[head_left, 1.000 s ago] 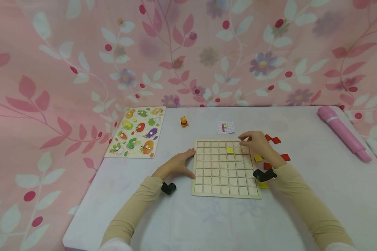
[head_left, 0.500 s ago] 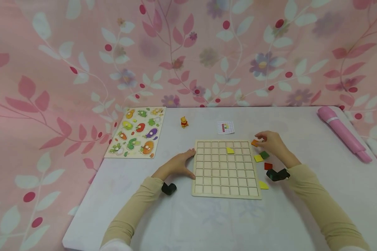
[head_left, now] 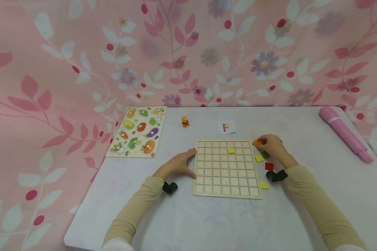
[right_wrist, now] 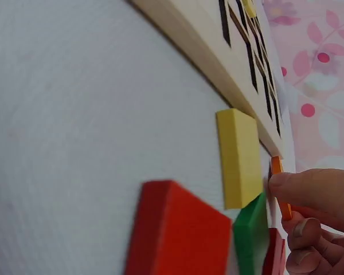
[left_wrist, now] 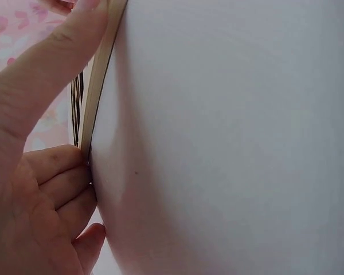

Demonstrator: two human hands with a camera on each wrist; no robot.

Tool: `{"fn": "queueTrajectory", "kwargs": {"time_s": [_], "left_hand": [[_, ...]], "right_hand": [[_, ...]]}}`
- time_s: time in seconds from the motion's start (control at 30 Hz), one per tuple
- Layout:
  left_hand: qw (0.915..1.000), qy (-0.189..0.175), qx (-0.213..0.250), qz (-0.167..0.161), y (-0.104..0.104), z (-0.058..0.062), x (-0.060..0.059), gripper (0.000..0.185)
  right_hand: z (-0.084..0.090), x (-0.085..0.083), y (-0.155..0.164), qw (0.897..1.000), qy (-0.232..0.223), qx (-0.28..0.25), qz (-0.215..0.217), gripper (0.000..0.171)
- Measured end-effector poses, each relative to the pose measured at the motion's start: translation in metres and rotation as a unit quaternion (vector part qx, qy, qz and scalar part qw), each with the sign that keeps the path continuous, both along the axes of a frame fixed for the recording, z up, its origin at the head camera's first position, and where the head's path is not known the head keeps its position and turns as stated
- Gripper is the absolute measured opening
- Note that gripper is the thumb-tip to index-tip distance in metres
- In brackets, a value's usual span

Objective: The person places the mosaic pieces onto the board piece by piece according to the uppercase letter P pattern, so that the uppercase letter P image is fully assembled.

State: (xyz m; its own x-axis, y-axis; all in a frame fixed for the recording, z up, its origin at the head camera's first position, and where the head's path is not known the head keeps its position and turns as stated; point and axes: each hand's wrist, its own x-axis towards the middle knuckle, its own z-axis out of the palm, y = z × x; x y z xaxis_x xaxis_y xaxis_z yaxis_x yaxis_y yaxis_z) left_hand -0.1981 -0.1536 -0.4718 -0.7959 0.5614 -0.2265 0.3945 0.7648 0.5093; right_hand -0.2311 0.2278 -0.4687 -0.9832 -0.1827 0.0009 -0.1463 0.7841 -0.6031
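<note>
Right hand [head_left: 271, 144] pinches the orange tile [head_left: 256, 142] near the board's [head_left: 226, 169] far right corner; keep it level. Left hand [head_left: 179, 164], fingers straight, steadies the board's left edge.

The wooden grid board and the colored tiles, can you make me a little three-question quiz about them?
1. True or false: one yellow tile already sits in the grid board.
2. Which tile does the right hand pinch? A) green B) orange C) red
3. Fill in: the left hand rests against the board's ____ edge.

Key:
1. True; it lies in the second row from the far edge.
2. B; the orange tile is between the fingertips, just off the board's far right corner. The green tile and red tile lie on the table.
3. Left.
</note>
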Motion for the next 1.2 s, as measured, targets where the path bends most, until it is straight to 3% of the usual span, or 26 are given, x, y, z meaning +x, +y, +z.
{"fn": "queueTrajectory", "kwargs": {"time_s": [0.3,0.5,0.73,1.0,1.2], "left_hand": [[1.0,-0.002,-0.002,-0.004,0.0,-0.001,-0.001,0.111],[1.0,-0.003,-0.009,0.002,0.0,-0.001,-0.001,0.111],[1.0,-0.008,-0.003,0.002,0.0,0.001,0.0,0.11],[0.9999,-0.005,-0.014,0.001,0.001,0.002,-0.001,0.109],[0.9991,0.013,-0.039,-0.012,0.005,0.009,0.0,0.108]], "right_hand": [[0.018,0.006,-0.003,0.999,0.009,-0.04,-0.018,0.035],[0.033,0.009,-0.014,0.997,0.038,-0.057,0.019,0.031],[0.036,0.005,-0.03,0.992,0.083,-0.058,0.07,0.026],[0.032,0.001,-0.049,0.984,0.09,-0.077,0.132,0.025],[0.032,0.002,-0.063,0.981,0.066,-0.093,0.158,0.025]]}}
